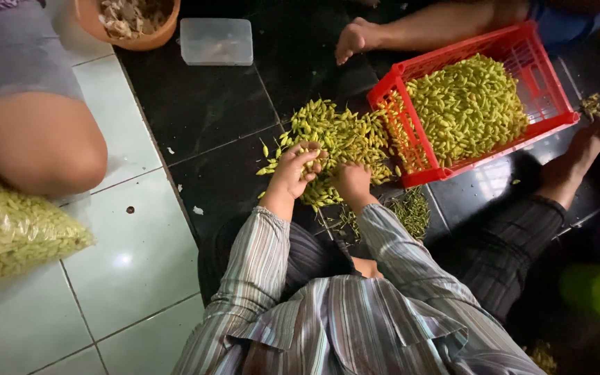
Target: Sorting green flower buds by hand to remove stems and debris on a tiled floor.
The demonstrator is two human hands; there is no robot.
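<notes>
A loose pile of small yellow-green buds lies on the dark floor tiles in front of me. My left hand rests on the near left part of the pile, fingers curled around a few buds. Just to the right, my right hand is closed down into the pile's near edge; what it grips is hidden. A red plastic crate, tilted and heaped with the same buds, stands to the right of the pile. A small heap of thin green stems lies near my right wrist.
Another person's knee is at the left, beside a clear bag of buds. A bare foot reaches in from the top, another foot at the right. An orange bowl and a clear lidded box sit farther back.
</notes>
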